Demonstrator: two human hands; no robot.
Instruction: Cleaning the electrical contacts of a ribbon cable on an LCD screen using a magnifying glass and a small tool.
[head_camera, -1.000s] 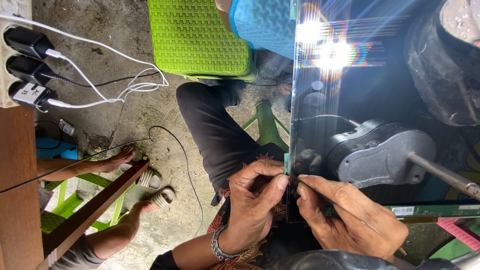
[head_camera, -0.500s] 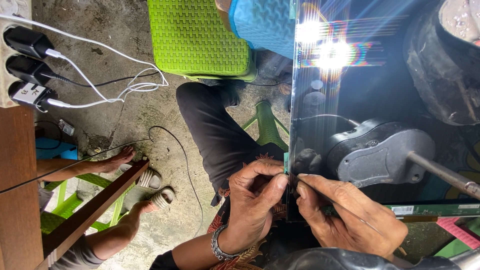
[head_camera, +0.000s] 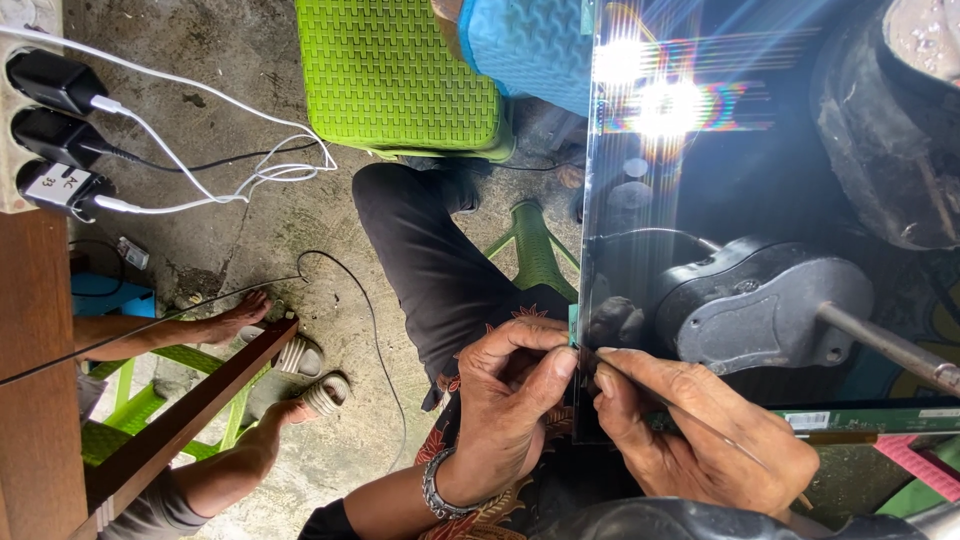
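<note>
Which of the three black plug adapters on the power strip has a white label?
The lowest black adapter, nearest the brown wooden board. It bears a white sticker; the upper two are plain black.

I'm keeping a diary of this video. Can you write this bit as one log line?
left hand: pinches glass panel edge | right hand: fingertips at same edge | grey motor: resting on panel

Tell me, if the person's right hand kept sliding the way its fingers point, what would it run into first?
The right hand points its fingers toward the left hand, whose thumb and forefinger pinch the edge of the dark glossy panel. It would likely meet those left fingertips almost at once; they already look nearly touching.
</note>
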